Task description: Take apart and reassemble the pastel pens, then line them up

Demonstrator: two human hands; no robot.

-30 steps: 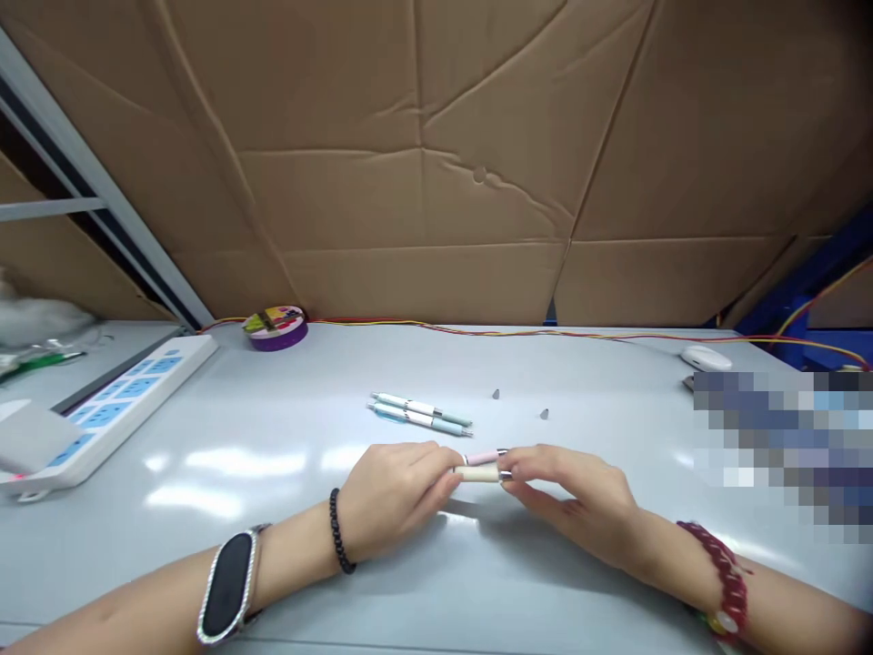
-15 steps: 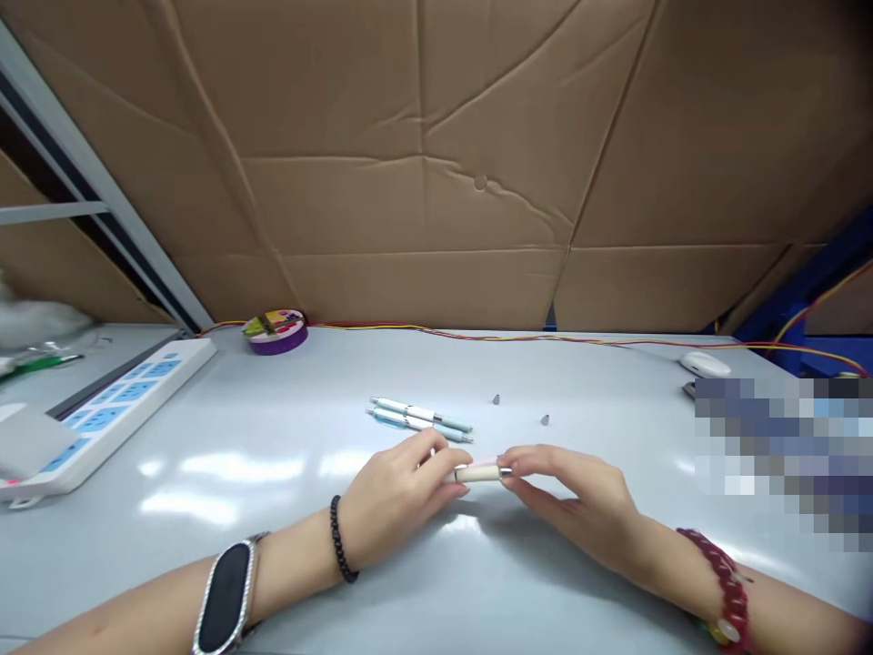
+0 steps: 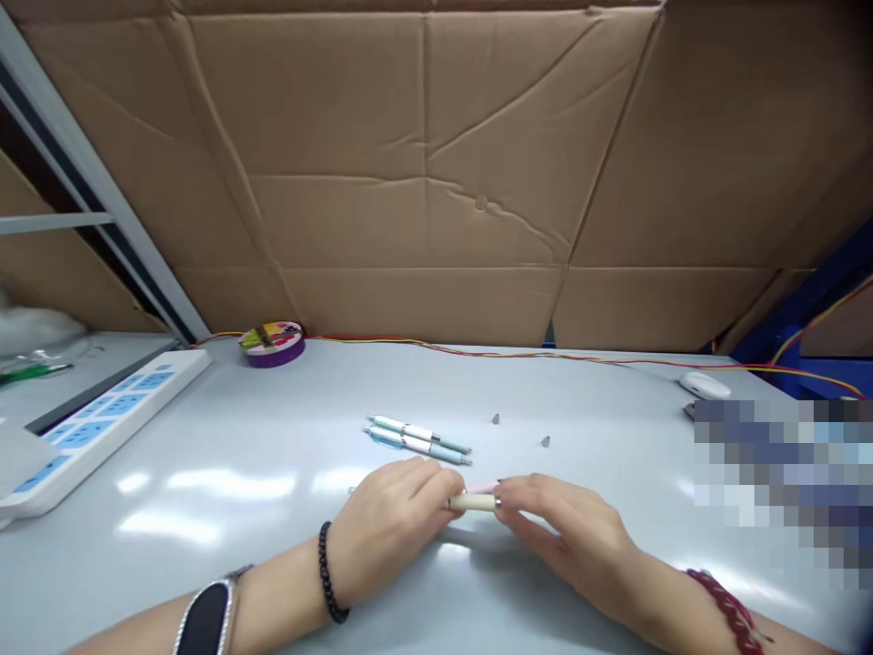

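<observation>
My left hand (image 3: 392, 523) and my right hand (image 3: 559, 532) meet low over the grey table (image 3: 273, 546), both pinched on a cream pen (image 3: 473, 501) held level between them. The left fingers grip its left end; the right fingertips close on its metal tip end. A pink pen (image 3: 486, 486) lies just behind it, mostly hidden. Two pale blue-and-white pens (image 3: 417, 436) lie side by side a little beyond my hands. Two small grey pen tips (image 3: 496, 419) (image 3: 545, 441) stand loose on the table farther back.
A white and blue power strip (image 3: 102, 418) runs along the left. A purple tape roll (image 3: 273, 342) sits at the back by a red-yellow cable (image 3: 546, 355). A white mouse (image 3: 705, 385) lies at the right, in front of the cardboard wall (image 3: 436, 182).
The camera has tilted up slightly, so everything sits lower in view. My hands stay together on the cream pen, the right fingers shifted a little along its tip end.
</observation>
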